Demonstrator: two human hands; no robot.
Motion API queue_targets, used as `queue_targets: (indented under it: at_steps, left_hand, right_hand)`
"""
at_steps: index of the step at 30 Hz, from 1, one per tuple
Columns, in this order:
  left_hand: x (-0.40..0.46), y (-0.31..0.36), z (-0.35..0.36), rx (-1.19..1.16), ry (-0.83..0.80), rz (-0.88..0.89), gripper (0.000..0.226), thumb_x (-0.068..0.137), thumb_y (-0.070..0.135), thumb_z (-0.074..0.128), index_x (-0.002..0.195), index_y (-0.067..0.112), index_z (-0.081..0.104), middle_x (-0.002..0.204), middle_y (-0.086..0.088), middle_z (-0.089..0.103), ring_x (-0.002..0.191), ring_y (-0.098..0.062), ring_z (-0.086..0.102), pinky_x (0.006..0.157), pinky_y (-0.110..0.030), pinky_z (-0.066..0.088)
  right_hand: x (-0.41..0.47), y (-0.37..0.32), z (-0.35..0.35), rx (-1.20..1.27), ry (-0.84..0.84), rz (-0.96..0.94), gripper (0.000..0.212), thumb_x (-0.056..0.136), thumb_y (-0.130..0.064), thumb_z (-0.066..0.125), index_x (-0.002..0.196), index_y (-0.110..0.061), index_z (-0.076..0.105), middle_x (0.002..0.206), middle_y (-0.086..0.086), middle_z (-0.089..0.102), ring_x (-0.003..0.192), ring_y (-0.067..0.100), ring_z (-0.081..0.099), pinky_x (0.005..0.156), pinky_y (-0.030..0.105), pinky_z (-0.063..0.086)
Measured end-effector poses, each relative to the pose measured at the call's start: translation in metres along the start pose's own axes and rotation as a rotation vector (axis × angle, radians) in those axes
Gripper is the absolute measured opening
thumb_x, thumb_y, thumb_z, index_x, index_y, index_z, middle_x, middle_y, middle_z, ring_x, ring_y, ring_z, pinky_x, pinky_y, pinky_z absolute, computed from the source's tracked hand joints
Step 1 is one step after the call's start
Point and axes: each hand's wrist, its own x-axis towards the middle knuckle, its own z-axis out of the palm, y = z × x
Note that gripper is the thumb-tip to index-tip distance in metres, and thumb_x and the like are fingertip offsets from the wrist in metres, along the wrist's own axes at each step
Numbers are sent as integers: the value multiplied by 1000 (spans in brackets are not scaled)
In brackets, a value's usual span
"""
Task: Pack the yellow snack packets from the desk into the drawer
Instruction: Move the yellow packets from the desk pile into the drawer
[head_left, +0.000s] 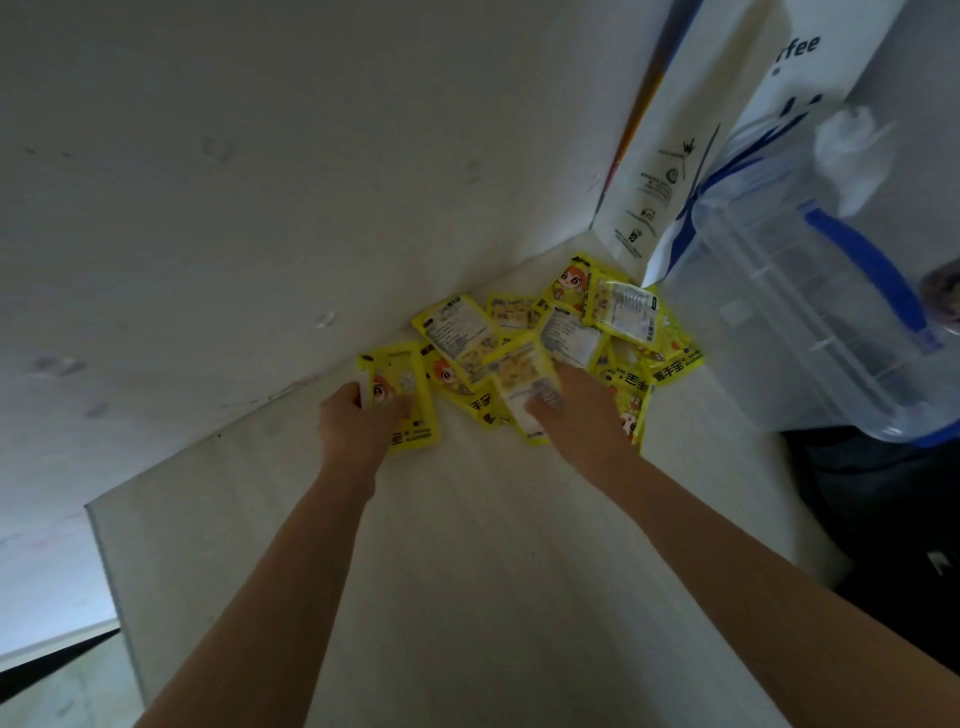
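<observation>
Several yellow snack packets (566, 332) lie in a loose heap on the white desk (467, 545), pushed against the wall. My left hand (358, 421) grips one packet (402, 384) at the heap's left end, fingers curled around its edge. My right hand (582, 410) rests on the heap's near side, fingers closed on a pale-faced packet (524, 395). No drawer is in view.
A white wall (260, 182) runs along the desk's far edge. A white paper bag with blue print (691, 145) stands in the corner. A clear plastic box with a blue handle (810, 312) sits at the right. Dark space lies beyond the desk's right edge.
</observation>
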Motion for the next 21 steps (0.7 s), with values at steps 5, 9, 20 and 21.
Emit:
queue_targets:
  at_steps: [5,9,20,21]
  left_hand:
    - [1,28,24,-130,-109,13,10,81,19,74,78,13,67,71,-7,70,66,-19,64,67,-38,55]
    - [12,41,47,-182,-115,-8,11,81,17,74,76,15,64,69,-3,66,71,-22,64,73,-45,57]
    - [16,40,70,-11,-7,19,13,73,27,75,80,18,69,81,-8,73,74,-24,70,73,-45,59]
    - [16,40,71,-6,-6,36,14,71,30,75,79,19,69,79,-6,73,74,-24,70,73,-45,59]
  right_hand:
    - [16,13,-31,321,167,221,25,81,-20,71,106,-15,71,99,7,73,92,24,67,83,41,55]
    - [35,16,-42,399,176,293,27,80,-20,75,106,-13,72,99,9,73,89,23,68,78,34,55]
    - [63,23,-23,-85,142,338,40,79,-44,63,106,-13,66,105,10,66,106,33,58,93,37,32]
    - [64,21,-22,-105,145,331,41,79,-45,63,105,-14,66,107,11,65,108,35,56,92,39,31]
